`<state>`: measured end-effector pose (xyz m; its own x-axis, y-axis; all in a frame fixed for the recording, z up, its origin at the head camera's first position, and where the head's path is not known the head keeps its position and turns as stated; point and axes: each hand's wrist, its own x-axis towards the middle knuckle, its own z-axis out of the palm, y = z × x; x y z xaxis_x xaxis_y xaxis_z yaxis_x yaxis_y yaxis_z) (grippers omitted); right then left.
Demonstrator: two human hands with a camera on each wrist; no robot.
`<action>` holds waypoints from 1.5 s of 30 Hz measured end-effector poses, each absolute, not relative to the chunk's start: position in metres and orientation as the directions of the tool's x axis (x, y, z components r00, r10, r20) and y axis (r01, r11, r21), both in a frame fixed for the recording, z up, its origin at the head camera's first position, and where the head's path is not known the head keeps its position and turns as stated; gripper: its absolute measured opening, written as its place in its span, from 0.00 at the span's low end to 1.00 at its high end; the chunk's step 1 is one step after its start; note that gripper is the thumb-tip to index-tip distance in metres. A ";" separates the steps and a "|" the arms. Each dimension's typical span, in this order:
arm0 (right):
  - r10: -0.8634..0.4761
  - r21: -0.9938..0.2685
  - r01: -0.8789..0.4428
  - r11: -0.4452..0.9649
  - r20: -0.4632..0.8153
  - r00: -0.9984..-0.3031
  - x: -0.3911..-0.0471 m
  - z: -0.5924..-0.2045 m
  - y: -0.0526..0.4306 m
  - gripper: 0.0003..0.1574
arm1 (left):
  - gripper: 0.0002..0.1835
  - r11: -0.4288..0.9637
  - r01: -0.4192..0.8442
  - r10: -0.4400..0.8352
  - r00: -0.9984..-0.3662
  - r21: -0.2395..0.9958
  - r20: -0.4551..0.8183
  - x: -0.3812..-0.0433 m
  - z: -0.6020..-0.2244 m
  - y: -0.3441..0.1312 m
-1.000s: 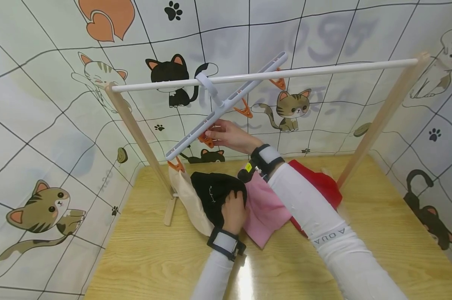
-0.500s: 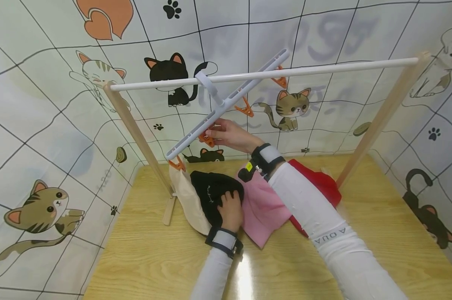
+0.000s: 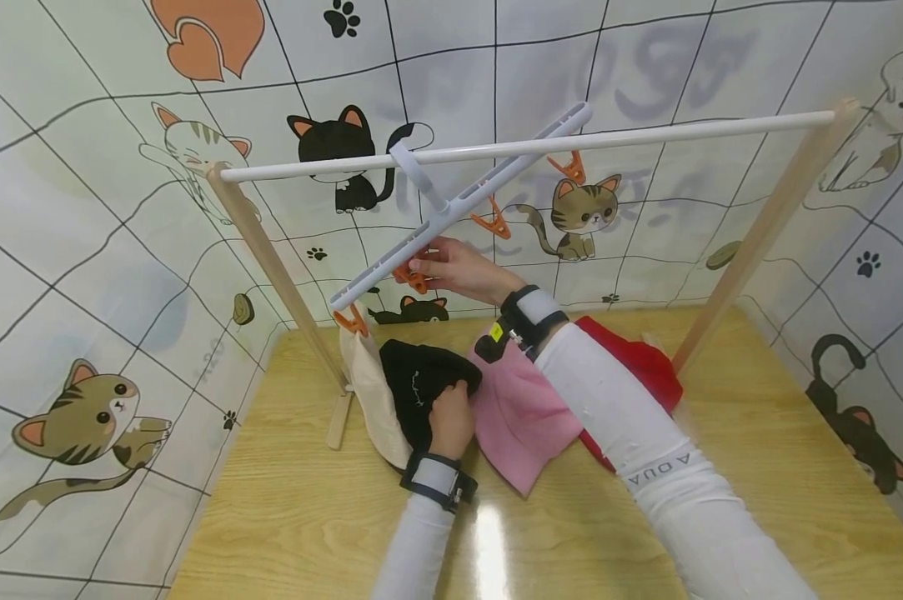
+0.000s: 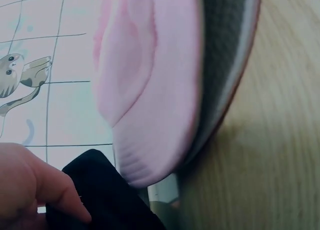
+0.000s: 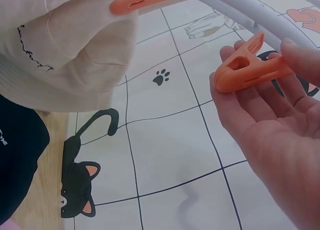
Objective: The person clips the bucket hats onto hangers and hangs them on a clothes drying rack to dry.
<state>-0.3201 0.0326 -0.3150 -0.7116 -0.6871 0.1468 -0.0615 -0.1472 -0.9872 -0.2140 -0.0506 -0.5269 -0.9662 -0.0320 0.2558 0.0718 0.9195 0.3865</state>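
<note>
My left hand (image 3: 451, 421) grips the near right part of a black hat (image 3: 413, 383) on the table, fingers curled into the cloth; the left wrist view shows a fold of it by my thumb and finger. Up at the pale plastic hanger (image 3: 439, 218), my right hand (image 3: 459, 271) pinches an orange clip (image 5: 265, 72) between thumb and fingers. That clip has no fabric in it. A beige bucket hat (image 3: 368, 383) hangs from the clip (image 3: 351, 320) at the hanger's left end. Two other orange clips (image 3: 492, 221) dangle further right with nothing in them.
A white rod (image 3: 631, 142) on wooden posts (image 3: 766, 237) carries the hanger, which slants across it. To the right of the black hat lie a pink bucket hat (image 3: 522, 417) and a red hat (image 3: 639, 367), partly behind my right arm. Cat-patterned walls enclose the table (image 3: 286, 517).
My left hand has shifted slightly left and its fingers have curled into the black hat, whose right side has drawn in. The hanger has turned a little; my right hand stays at its clip.
</note>
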 end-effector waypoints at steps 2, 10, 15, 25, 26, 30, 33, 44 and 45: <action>-0.688 -0.987 -0.060 -0.148 0.146 -0.711 -0.320 -0.316 0.032 0.20 | 0.07 0.909 0.078 -0.033 -0.966 0.410 0.257 -0.213 -0.523 -0.053; -0.694 -0.985 -0.074 -0.155 0.162 -0.701 -0.319 -0.318 0.030 0.20 | 0.12 0.867 0.166 -0.026 -0.926 0.470 0.376 -0.209 -0.500 -0.066; -0.702 -0.984 -0.092 -0.152 0.173 -0.691 -0.318 -0.318 0.029 0.21 | 0.16 0.845 0.209 -0.015 -0.910 0.492 0.413 -0.206 -0.479 -0.076; -0.700 -0.984 -0.117 -0.132 0.176 -0.692 -0.320 -0.317 0.030 0.22 | 0.19 0.777 0.310 -0.013 -0.862 0.547 0.506 -0.204 -0.448 -0.094; -0.700 -0.984 -0.119 -0.132 0.177 -0.692 -0.320 -0.317 0.030 0.22 | 0.19 0.773 0.312 -0.020 -0.858 0.553 0.512 -0.204 -0.446 -0.096; -0.705 -0.982 -0.118 -0.145 0.186 -0.685 -0.321 -0.317 0.030 0.22 | 0.19 0.762 0.290 -0.068 -0.854 0.579 0.516 -0.203 -0.438 -0.102; -0.709 -0.981 -0.112 -0.159 0.192 -0.678 -0.322 -0.318 0.030 0.21 | 0.19 0.748 0.288 -0.090 -0.849 0.598 0.521 -0.202 -0.432 -0.107; -0.687 -0.981 -0.082 -0.178 0.183 -0.703 -0.324 -0.322 0.027 0.18 | 0.17 0.719 0.358 -0.065 -0.819 0.596 0.570 -0.203 -0.405 -0.119; -0.685 -0.980 -0.081 -0.181 0.185 -0.705 -0.324 -0.322 0.027 0.18 | 0.17 0.720 0.362 -0.062 -0.816 0.593 0.574 -0.204 -0.403 -0.120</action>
<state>-0.3236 0.0270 -0.3225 -0.7049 -0.6849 0.1846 -0.0811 -0.1808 -0.9802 -0.2039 -0.1200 -0.4033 -0.8162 -0.0622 0.5744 0.3621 0.7196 0.5925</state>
